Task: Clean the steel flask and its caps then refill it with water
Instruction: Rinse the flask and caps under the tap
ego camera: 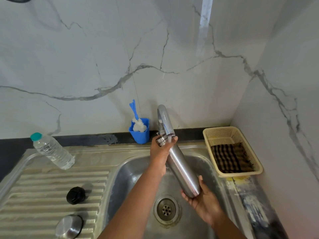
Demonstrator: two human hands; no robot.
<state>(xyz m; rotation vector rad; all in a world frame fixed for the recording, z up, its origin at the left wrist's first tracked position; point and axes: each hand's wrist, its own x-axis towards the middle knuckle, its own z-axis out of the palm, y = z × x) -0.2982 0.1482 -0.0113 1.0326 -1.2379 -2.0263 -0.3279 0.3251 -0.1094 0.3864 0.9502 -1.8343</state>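
The steel flask [181, 167] is tilted over the sink basin [131, 171], its threaded mouth up by the tap spout [164, 120]. A thin stream of water falls from the spout onto the flask near its neck. My left hand [159, 153] grips the flask around its neck. My right hand [202, 198] cups the flask's base from below. A black inner cap [76, 195] and a steel outer cap [69, 226] lie on the ribbed drainboard [43, 190] at the left.
A clear plastic water bottle [52, 150] with a teal lid lies at the drainboard's back. A blue cup [140, 132] holding a bottle brush stands behind the sink. A cream basket [232, 150] with a checked cloth sits at the right, against the marble wall.
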